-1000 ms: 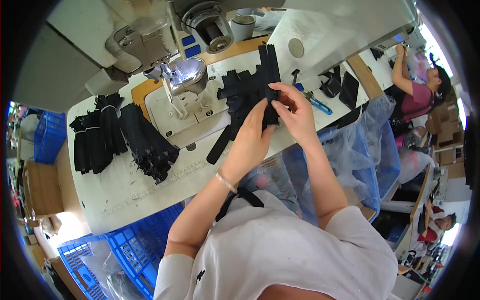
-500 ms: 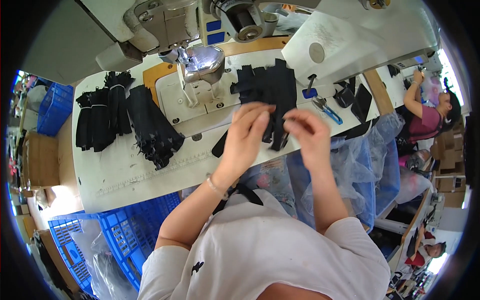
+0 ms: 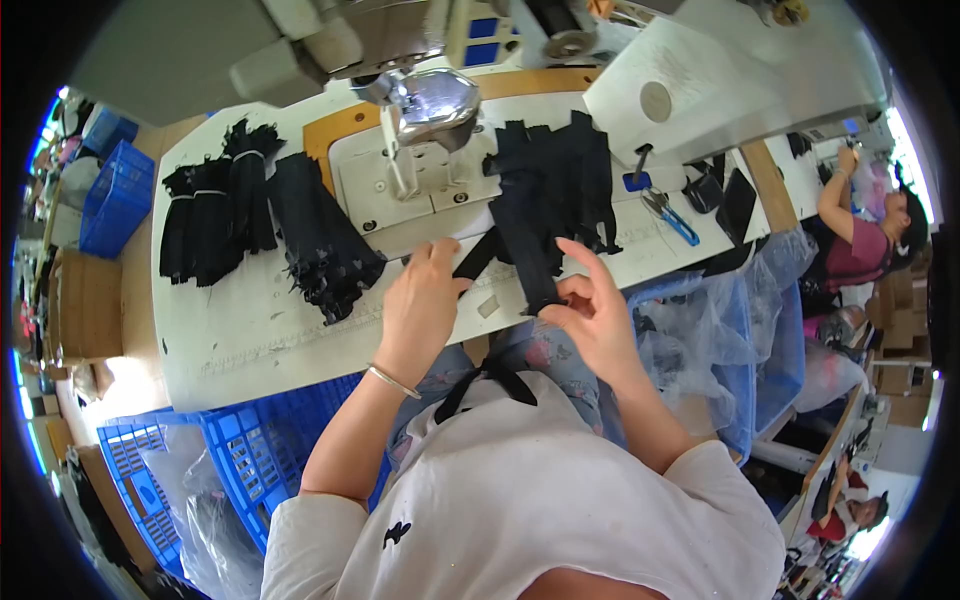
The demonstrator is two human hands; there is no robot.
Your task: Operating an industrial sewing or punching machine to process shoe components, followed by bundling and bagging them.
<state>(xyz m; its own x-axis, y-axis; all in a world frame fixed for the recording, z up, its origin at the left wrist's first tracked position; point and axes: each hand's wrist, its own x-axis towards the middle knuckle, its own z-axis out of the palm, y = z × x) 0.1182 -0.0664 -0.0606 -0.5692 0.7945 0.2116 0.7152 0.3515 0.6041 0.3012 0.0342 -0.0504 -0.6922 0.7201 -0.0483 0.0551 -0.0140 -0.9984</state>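
Note:
Black zipper strips (image 3: 575, 165) lie in a loose, overlapping pile on the white sewing table (image 3: 270, 365), right of the sewing machine's presser foot (image 3: 402, 175). One strip (image 3: 525, 250) hangs from the pile toward me, its near end pinched between thumb and curled fingers of my right hand (image 3: 600, 315), with the index finger stretched out. My left hand (image 3: 418, 315) is closed at the end of another black strip (image 3: 480, 254) that slants up to the pile; its fingertips partly hide that end. Several black zipper bundles (image 3: 325, 235) lie at the left, some tied with pale bands.
Blue-handled snips (image 3: 672, 218) and a black pouch (image 3: 705, 193) lie at the table's right. A blue crate (image 3: 240, 470) stands below left; a blue bin (image 3: 735, 370) with clear plastic stands at right. The machine head (image 3: 330, 45) overhangs the back. Another person (image 3: 855, 240) works far right.
My hands have moved apart: the left went left and away from the pile, the right slightly down and left. The strip at my right hand now stretches toward me. The view has shifted slightly.

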